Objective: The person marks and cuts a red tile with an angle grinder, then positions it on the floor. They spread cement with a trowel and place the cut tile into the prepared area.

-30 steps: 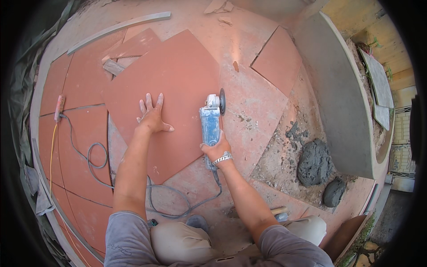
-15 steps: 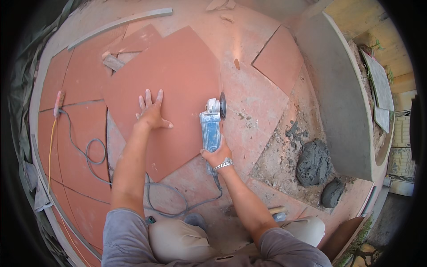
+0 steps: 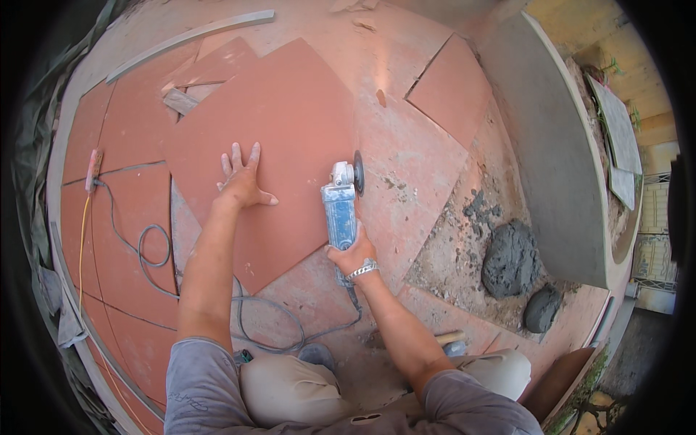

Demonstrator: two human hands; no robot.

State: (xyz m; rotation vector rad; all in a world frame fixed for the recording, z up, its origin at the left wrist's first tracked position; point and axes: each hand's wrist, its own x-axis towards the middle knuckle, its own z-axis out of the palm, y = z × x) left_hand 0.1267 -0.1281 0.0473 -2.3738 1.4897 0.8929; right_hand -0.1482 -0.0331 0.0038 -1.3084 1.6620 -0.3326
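Note:
My left hand (image 3: pixel 241 181) lies on a large reddish tile (image 3: pixel 254 94), fingers spread and dusted pale. My right hand (image 3: pixel 351 250) grips a blue angle grinder (image 3: pixel 338 214) by its body. The grinder's dark disc (image 3: pixel 358 172) stands upright at the tile's right edge; I cannot tell whether it touches it. A grey cord (image 3: pixel 301 333) runs from the grinder's tail in loops to an orange-yellow lead and connector (image 3: pixel 93 169) at the left.
Other red tiles (image 3: pixel 130 232) lie left and upper right (image 3: pixel 453 94). A metal bar (image 3: pixel 188 35) lies at the back. Grey mortar lumps (image 3: pixel 511 257) sit on rubble at right, beside a curved concrete wall (image 3: pixel 536 152). A wooden handle (image 3: pixel 449 337) lies by my right knee.
The grinder and my right hand have slid a little toward my body along the tile's edge. My left hand stays spread on the tile; the view has shifted slightly.

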